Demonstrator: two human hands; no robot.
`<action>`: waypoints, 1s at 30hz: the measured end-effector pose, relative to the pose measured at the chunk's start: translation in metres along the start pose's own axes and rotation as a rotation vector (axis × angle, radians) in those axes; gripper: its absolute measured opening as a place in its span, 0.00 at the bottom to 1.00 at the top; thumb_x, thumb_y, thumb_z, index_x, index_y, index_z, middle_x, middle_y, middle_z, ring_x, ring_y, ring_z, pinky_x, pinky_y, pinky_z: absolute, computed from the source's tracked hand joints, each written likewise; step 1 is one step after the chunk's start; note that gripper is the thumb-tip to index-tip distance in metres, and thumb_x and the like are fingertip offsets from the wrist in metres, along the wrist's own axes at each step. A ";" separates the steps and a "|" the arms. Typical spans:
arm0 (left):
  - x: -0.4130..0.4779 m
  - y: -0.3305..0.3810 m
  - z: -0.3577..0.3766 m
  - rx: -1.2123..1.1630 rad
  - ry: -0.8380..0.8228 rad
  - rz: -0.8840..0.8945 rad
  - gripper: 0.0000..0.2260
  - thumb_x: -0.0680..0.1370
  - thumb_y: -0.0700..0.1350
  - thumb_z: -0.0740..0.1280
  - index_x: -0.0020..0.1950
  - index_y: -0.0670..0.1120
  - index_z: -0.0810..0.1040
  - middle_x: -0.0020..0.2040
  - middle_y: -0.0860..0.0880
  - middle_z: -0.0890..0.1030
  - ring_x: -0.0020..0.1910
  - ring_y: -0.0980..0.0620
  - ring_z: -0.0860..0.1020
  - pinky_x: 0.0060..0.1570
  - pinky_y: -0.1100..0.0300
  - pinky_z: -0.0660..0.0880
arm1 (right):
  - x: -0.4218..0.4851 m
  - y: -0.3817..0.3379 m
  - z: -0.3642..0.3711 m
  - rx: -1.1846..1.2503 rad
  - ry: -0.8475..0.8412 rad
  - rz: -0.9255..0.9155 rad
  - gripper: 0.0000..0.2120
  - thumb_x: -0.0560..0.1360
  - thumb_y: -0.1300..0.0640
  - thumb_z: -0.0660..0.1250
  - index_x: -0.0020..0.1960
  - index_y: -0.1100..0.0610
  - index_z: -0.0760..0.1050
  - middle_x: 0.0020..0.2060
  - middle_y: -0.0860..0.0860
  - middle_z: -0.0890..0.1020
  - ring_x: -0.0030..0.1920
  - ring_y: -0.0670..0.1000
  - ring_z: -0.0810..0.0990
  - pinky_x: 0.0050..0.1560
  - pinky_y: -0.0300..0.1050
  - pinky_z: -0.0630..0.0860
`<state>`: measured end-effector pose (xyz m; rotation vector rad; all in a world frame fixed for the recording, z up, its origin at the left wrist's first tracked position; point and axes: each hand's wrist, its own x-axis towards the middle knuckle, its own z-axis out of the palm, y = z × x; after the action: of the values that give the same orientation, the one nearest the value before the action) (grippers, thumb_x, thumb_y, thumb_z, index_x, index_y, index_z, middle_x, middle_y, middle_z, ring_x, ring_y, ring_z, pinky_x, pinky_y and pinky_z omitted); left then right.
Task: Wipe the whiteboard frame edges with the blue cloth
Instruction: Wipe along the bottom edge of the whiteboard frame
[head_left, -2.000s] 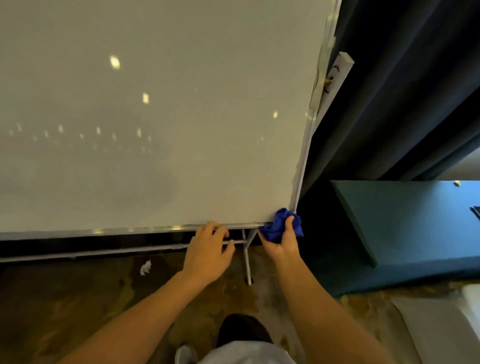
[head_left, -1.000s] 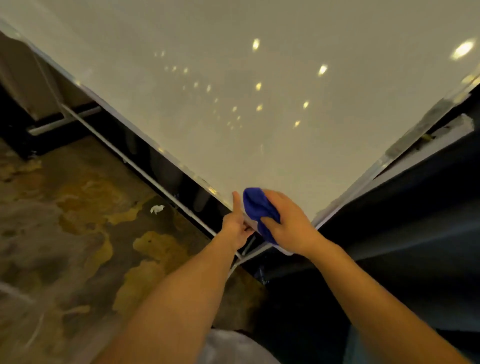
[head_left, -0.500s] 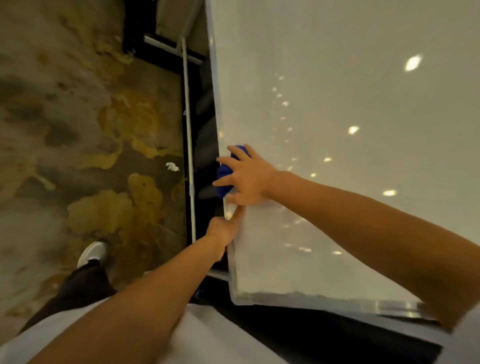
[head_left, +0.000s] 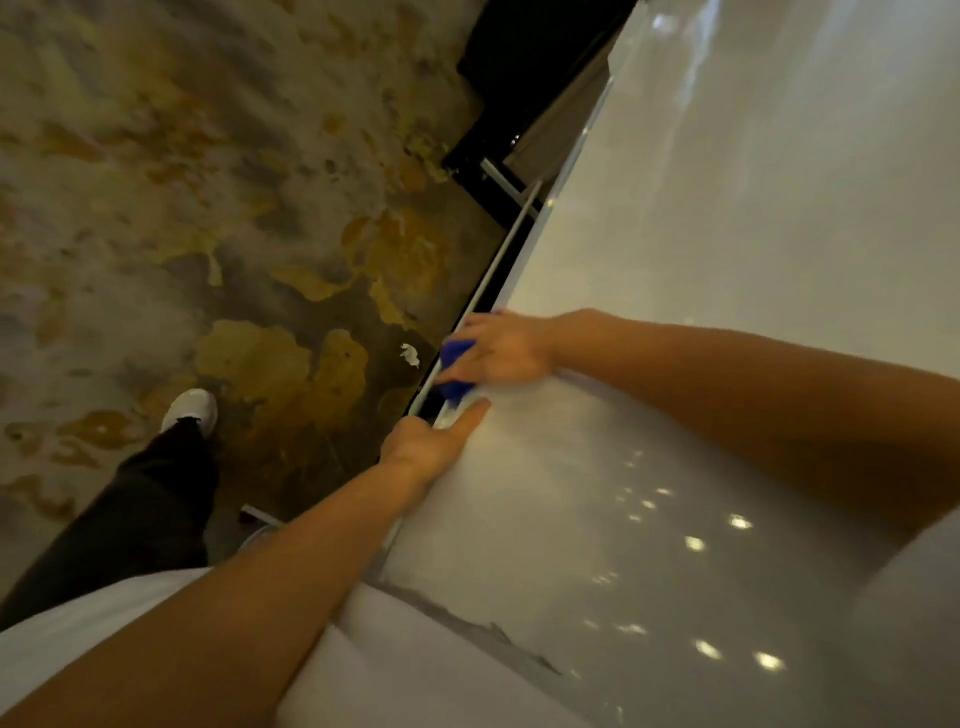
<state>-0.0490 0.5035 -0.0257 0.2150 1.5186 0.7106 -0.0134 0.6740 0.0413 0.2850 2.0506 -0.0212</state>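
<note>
The whiteboard (head_left: 727, 260) fills the right side of the tilted view, its thin silver frame edge (head_left: 524, 260) running diagonally from upper right down to the middle. My right hand (head_left: 501, 348) presses the bunched blue cloth (head_left: 457, 358) against that edge; most of the cloth is hidden under my fingers. Just below it, my left hand (head_left: 431, 441) holds the same edge, thumb lying flat on the board face and the fingers hidden behind the frame.
A mottled brown and yellow floor (head_left: 208, 208) lies to the left, with a small white scrap (head_left: 410, 356) on it. My leg in dark trousers and a white shoe (head_left: 189, 410) stands there. A silver stand bar (head_left: 493, 270) runs beside the frame.
The view has swung round and tilted. My right hand has slid the cloth from the board's corner along the lower frame edge, and my left hand has followed along the edge behind it.
</note>
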 end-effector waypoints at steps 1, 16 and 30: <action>0.002 -0.003 0.003 -0.010 -0.013 -0.017 0.45 0.61 0.74 0.68 0.61 0.37 0.78 0.59 0.38 0.80 0.57 0.38 0.79 0.59 0.46 0.76 | -0.001 -0.006 0.008 0.027 -0.047 -0.049 0.20 0.82 0.40 0.47 0.74 0.34 0.59 0.79 0.48 0.56 0.78 0.57 0.44 0.73 0.65 0.42; 0.006 -0.003 0.039 -0.046 -0.059 -0.023 0.50 0.62 0.75 0.66 0.70 0.38 0.69 0.67 0.40 0.74 0.62 0.39 0.74 0.62 0.47 0.73 | -0.021 0.075 0.013 -0.116 0.127 0.496 0.22 0.82 0.42 0.47 0.76 0.38 0.55 0.79 0.53 0.51 0.77 0.66 0.44 0.74 0.68 0.45; 0.091 0.108 0.052 0.013 -0.452 -0.083 0.30 0.59 0.64 0.76 0.54 0.47 0.81 0.49 0.51 0.85 0.48 0.50 0.83 0.37 0.58 0.78 | 0.023 0.135 0.022 0.112 0.241 0.598 0.21 0.79 0.44 0.58 0.72 0.43 0.68 0.80 0.54 0.48 0.77 0.66 0.38 0.72 0.71 0.38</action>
<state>-0.0395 0.6532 -0.0377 0.2981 1.0939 0.5414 0.0242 0.8064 0.0252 1.0002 2.1250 0.2775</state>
